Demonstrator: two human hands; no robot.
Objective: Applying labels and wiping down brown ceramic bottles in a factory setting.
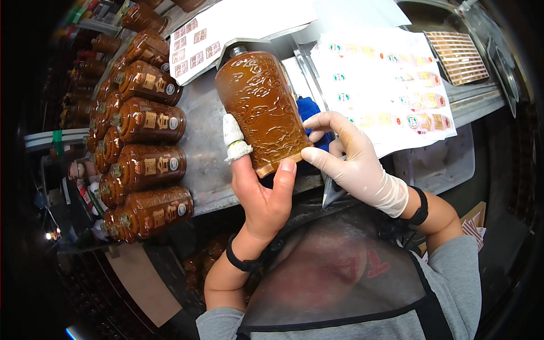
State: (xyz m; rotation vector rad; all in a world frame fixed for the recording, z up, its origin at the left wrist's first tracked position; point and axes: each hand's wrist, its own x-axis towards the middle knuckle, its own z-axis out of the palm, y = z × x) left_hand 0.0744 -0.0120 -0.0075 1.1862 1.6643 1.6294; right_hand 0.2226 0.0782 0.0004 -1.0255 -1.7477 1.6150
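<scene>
Left fingers (284,181) cradle the embossed amber bottle (258,102) just beyond them; gloved right fingers (327,162), narrowly parted, touch its base corner, grip unclear. Slack left fingers could let it slip.

Mounted on the head, left of a fisheye pair. Looking down at close range on left hand (262,198) and right hand (358,163), tabletop (205,133) beyond, apron (317,280) below.
</scene>
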